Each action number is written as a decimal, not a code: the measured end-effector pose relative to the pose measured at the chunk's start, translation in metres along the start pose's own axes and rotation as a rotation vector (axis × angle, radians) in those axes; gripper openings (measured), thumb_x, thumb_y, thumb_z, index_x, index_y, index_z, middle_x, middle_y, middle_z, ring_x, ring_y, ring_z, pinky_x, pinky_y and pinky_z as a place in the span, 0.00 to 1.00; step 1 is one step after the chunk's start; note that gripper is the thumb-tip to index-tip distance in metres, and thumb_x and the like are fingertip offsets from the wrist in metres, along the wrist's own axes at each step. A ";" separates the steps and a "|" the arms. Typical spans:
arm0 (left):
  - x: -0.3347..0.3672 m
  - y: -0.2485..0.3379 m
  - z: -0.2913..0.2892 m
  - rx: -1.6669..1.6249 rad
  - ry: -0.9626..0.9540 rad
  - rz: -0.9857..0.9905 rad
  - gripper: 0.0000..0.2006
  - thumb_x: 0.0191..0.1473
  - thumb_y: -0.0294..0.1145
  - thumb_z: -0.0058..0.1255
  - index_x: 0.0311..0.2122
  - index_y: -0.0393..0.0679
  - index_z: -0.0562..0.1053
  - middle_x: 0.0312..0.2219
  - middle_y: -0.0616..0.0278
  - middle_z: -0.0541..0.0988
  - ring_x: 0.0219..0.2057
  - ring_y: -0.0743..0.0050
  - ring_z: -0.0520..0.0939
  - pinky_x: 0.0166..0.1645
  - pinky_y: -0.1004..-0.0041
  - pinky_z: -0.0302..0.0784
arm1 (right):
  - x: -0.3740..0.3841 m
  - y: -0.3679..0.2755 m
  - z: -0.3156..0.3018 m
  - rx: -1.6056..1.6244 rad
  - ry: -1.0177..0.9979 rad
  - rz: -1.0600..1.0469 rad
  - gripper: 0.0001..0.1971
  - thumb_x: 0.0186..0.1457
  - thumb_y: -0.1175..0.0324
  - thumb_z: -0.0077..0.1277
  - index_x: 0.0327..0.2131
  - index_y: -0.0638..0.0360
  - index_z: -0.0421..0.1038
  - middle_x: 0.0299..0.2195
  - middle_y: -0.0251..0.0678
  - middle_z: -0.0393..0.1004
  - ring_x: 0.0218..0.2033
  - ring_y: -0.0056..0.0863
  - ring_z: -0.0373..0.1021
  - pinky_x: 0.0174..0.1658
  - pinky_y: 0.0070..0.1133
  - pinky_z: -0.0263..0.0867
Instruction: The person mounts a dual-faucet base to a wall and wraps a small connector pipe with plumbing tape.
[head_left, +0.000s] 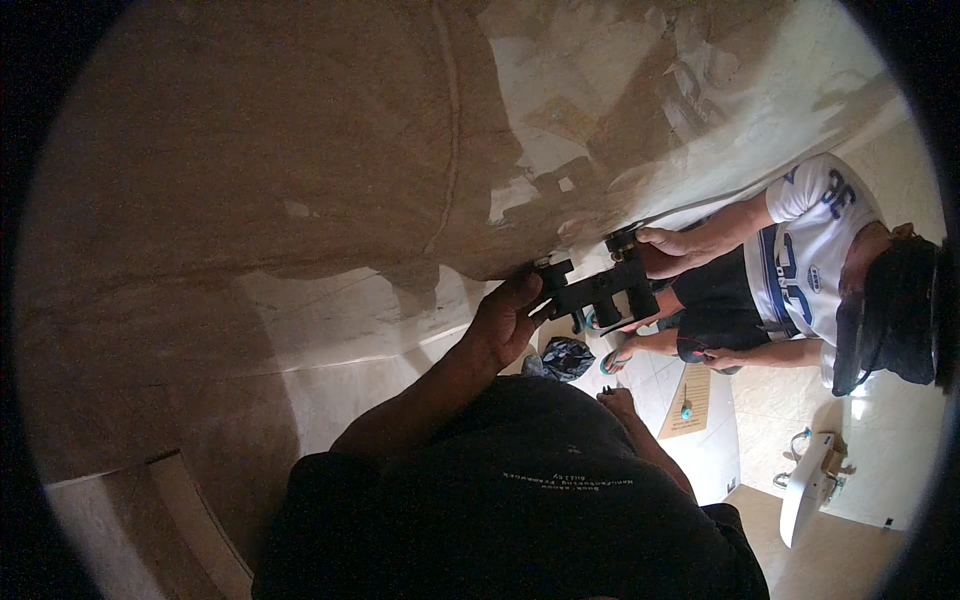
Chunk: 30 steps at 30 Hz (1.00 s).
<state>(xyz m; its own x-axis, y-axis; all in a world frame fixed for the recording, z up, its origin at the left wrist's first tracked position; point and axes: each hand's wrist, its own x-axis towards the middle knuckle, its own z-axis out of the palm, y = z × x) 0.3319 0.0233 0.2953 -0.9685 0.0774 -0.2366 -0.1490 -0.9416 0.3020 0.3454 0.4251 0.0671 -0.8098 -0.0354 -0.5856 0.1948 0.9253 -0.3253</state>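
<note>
The black bracket point(590, 293) is up by the patchy wall point(340, 170), the person's left hand point(508, 322) gripping its left end. A co-worker's hand point(662, 255) holds its right end. Below the bracket are a black bag point(568, 358) and the person's right hand point(620, 403); I can't tell its grip.

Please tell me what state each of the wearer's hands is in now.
Left hand: closed on one end of a black fitting.
Right hand: at a small dark item; grip cannot be told.
</note>
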 end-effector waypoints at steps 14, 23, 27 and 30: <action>0.015 0.002 0.003 -0.026 0.005 -0.007 0.27 0.48 0.37 0.66 0.51 0.41 0.69 0.46 0.58 0.76 0.54 0.60 0.72 0.63 0.55 0.61 | 0.010 0.003 -0.011 -0.100 -0.080 -0.014 0.23 0.46 0.47 0.54 0.30 0.61 0.79 0.28 0.53 0.78 0.31 0.48 0.76 0.39 0.38 0.69; 0.026 0.009 0.000 -0.071 -0.013 -0.120 0.20 0.57 0.36 0.56 0.53 0.40 0.68 0.48 0.54 0.77 0.55 0.58 0.73 0.63 0.52 0.62 | -0.096 -0.174 -0.134 -0.053 -0.173 -0.502 0.16 0.58 0.59 0.54 0.35 0.67 0.78 0.28 0.49 0.79 0.29 0.34 0.75 0.37 0.31 0.68; 0.028 0.013 0.012 -0.026 0.010 -0.136 0.22 0.56 0.39 0.57 0.53 0.41 0.68 0.46 0.56 0.77 0.54 0.59 0.73 0.64 0.51 0.61 | -0.155 -0.249 -0.193 0.260 -0.085 -0.521 0.15 0.58 0.62 0.54 0.42 0.63 0.78 0.34 0.46 0.79 0.32 0.32 0.74 0.38 0.29 0.67; 0.032 0.014 0.010 0.011 -0.047 -0.098 0.22 0.55 0.42 0.60 0.51 0.44 0.70 0.46 0.60 0.78 0.54 0.62 0.74 0.62 0.55 0.61 | -0.159 -0.278 -0.208 0.506 0.152 -0.552 0.15 0.62 0.62 0.49 0.45 0.64 0.75 0.27 0.35 0.72 0.28 0.22 0.67 0.34 0.22 0.63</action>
<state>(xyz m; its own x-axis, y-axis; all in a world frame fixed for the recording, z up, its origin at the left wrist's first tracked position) 0.2971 0.0157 0.3015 -0.9575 0.1840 -0.2220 -0.2449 -0.9252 0.2898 0.3049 0.2515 0.4049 -0.9232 -0.3567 -0.1429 -0.0602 0.5016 -0.8630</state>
